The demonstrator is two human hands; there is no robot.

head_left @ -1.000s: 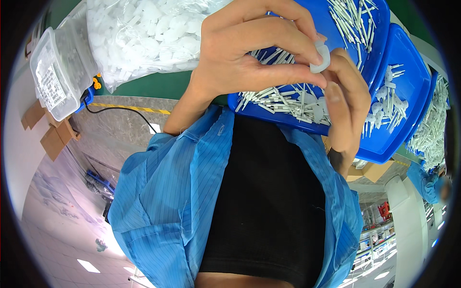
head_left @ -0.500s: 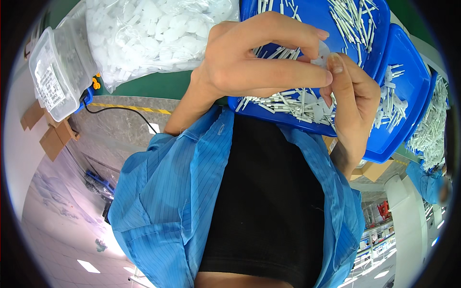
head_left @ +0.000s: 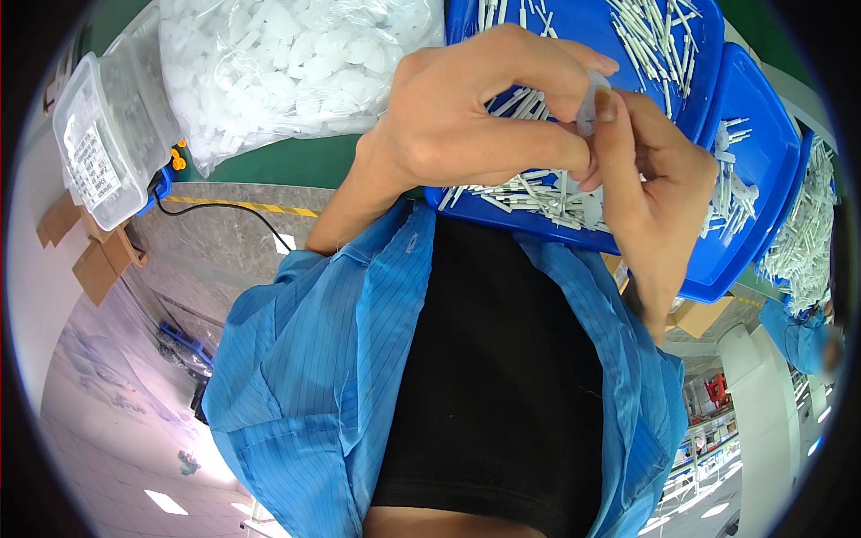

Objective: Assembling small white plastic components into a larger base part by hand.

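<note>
Both hands meet over a blue tray (head_left: 677, 103), holding a small translucent white plastic piece (head_left: 592, 97) between the fingertips. My left hand (head_left: 475, 117) reaches in from the left, its thumb and fingers closed around the left side of the piece. From the right, my right hand (head_left: 659, 170) presses its thumb against the piece, fingers curled behind it. Much of the piece is hidden by the fingers. Thin white sticks (head_left: 529, 199) lie loose in the tray below the hands, with some flat white pieces among them. More white sticks (head_left: 653, 36) are heaped at the tray's far side.
A clear bag (head_left: 278, 72) full of flat white pieces lies left of the tray. Beyond it stands a clear plastic box (head_left: 103, 143) with a label. On the right are a second blue tray (head_left: 762, 99) and a pile of white sticks (head_left: 807, 233).
My right hand's fingertips have shifted slightly left and its wrist has turned. The left fingers are bent more around the plastic piece, which shows at a different angle.
</note>
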